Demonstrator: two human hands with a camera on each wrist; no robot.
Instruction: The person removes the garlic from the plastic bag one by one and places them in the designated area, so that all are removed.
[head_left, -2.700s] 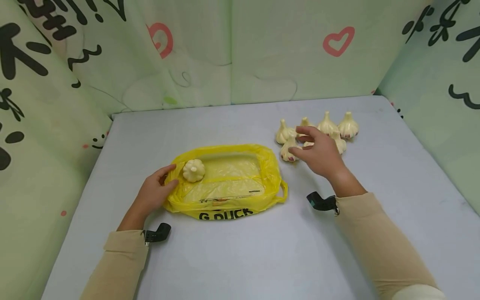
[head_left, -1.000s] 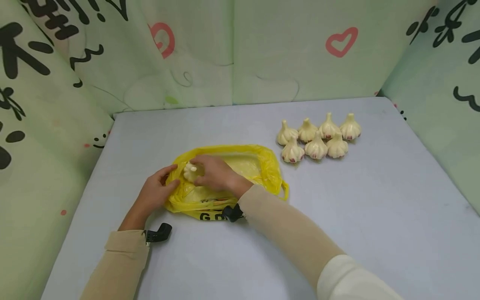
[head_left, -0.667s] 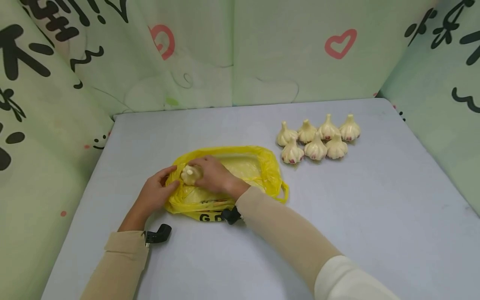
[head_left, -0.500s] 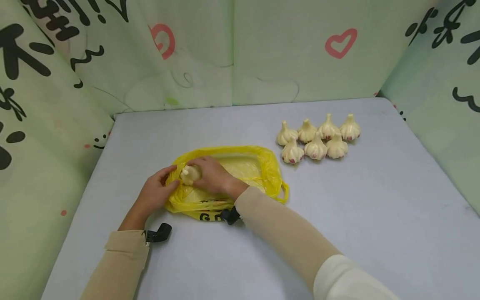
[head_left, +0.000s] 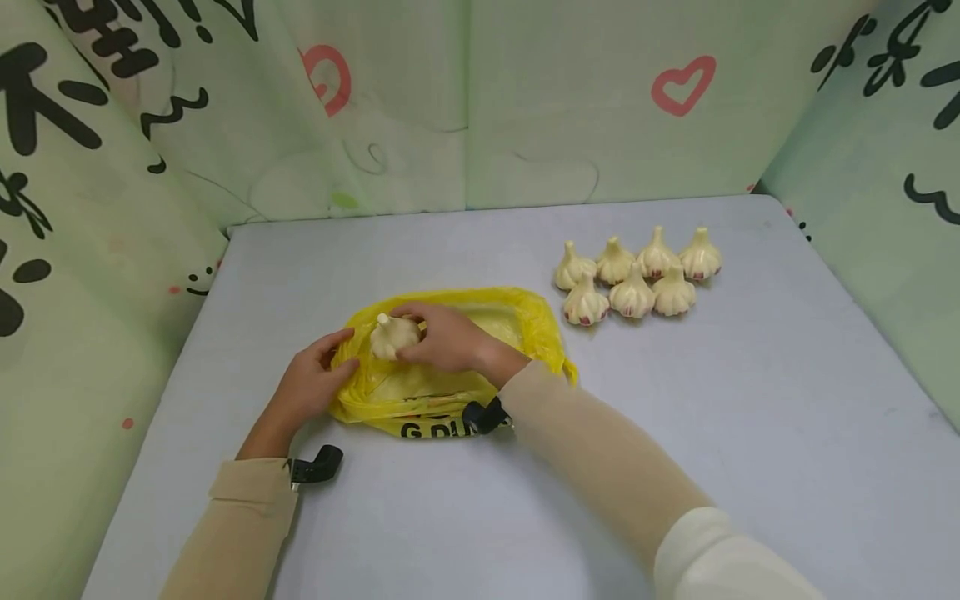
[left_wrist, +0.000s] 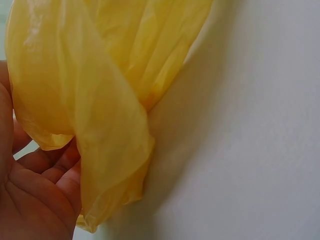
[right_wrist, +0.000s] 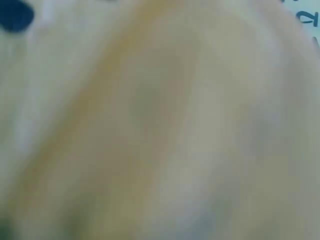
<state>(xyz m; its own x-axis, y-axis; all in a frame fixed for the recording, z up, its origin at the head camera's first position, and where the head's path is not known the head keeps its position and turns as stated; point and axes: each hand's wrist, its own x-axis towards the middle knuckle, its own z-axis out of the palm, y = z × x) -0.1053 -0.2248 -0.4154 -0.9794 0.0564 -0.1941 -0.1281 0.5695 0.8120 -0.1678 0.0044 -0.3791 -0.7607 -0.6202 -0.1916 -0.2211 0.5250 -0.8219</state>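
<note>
In the head view, my right hand (head_left: 450, 337) reaches into a yellow plastic bag (head_left: 536, 325) and holds a pale garlic bulb (head_left: 392, 337) between thumb and fingers. The bulb's stem points up and to the left. At the bag's left end, my left hand (head_left: 318, 375) grips the rim, thumb on the near side. The left wrist view has the left hand (left_wrist: 37, 195) at the edge, its fingers partly hidden behind the hanging yellow plastic (left_wrist: 110, 125). The right wrist view is a pale blur. My right forearm covers part of the bag's near side.
Several more garlic bulbs (head_left: 632, 296) stand in two rows at the back right of the pale table (head_left: 420, 517). Printed green curtains (head_left: 525, 108) rise behind the table and along both sides.
My right hand came from the garlic bulbs at the right into the bag. It now holds the bulb there, shifted slightly right and more tilted than before. The left hand stays put.
</note>
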